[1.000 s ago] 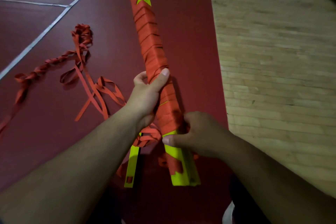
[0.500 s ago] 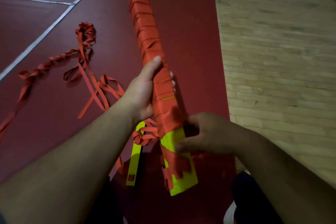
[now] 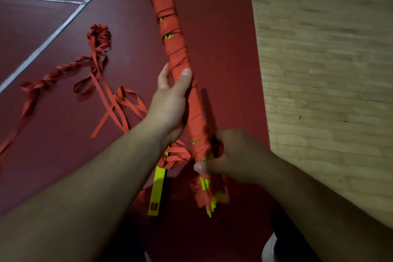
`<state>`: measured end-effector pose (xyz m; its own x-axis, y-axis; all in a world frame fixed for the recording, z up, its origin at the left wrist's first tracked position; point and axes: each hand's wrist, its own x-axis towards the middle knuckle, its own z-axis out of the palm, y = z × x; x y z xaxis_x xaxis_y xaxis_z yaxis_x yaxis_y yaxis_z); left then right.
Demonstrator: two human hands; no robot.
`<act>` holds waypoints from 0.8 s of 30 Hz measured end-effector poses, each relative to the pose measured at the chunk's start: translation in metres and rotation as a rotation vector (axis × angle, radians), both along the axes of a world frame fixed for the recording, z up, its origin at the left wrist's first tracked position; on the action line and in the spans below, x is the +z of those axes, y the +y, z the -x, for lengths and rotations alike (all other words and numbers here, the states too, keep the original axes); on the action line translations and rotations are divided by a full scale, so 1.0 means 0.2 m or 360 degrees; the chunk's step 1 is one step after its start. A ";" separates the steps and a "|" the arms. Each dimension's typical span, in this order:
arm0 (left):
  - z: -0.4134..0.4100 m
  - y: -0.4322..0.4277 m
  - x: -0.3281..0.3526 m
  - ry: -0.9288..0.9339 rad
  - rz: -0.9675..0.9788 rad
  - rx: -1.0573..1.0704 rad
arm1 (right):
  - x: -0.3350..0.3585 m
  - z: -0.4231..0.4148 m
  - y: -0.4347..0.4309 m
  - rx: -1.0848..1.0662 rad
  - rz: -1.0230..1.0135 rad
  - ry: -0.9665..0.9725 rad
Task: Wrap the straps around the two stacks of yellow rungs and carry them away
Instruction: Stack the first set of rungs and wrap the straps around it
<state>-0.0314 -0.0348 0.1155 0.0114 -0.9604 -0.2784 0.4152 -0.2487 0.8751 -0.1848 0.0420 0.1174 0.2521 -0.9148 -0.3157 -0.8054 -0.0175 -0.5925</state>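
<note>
Stack (image 3: 168,6) now edge-on, top cropped; left hand (image 3: 168,104), right hand (image 3: 231,155) fingers (image 3: 183,83) round it

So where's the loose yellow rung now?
Head view, lower centre: the loose yellow rung lies on the red floor, left of the near end of the wrapped stack.

Left hand (image 3: 170,102) and right hand (image 3: 229,155) grip the strap-wrapped stack of yellow rungs (image 3: 180,66) above the red floor (image 3: 53,134).

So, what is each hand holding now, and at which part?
Both hold the strap-wrapped stack. The left hand grips it about the middle of what shows. The right hand grips it near the lower end.
</note>
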 end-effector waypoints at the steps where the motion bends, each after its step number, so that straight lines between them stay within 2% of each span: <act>1: -0.02 -0.01 0.01 0.0084 -0.0029 -0.0071 | 0.01 0.01 -0.01 0.0013 0.0002 -0.0036; 3: -0.05 -0.02 0.03 0.0101 -0.0056 -0.0255 | 0.01 0.03 -0.01 0.0039 -0.0020 -0.0142; 5: -0.08 -0.02 0.03 0.0193 -0.0034 -0.0386 | 0.02 0.04 0.00 0.0096 -0.0128 -0.0397; 8: -0.10 -0.01 0.01 0.0577 -0.0011 -0.0594 | 0.03 0.05 0.01 0.0216 -0.0417 -0.0919; 11: -0.09 0.00 0.01 0.0823 -0.0064 -0.0570 | 0.01 0.05 0.02 0.0228 -0.0568 -0.1113; 14: -0.06 0.00 0.03 0.0630 -0.0105 -0.0486 | -0.02 0.07 0.00 0.0214 -0.0575 -0.0990; 18: -0.02 -0.01 0.02 -0.0061 0.0039 -0.0224 | -0.03 0.06 -0.01 0.0216 -0.0320 -0.0365; 20: -0.01 -0.02 0.00 -0.0287 0.0100 -0.0090 | -0.03 0.02 0.00 0.0196 -0.0255 -0.0269; 22: -0.02 -0.02 0.01 -0.0435 0.0081 -0.0033 | -0.02 -0.02 0.03 0.0140 -0.0234 -0.0257; 24: -0.03 -0.03 0.02 -0.0428 -0.0001 -0.0025 | -0.01 -0.03 0.03 0.0094 -0.0112 -0.0159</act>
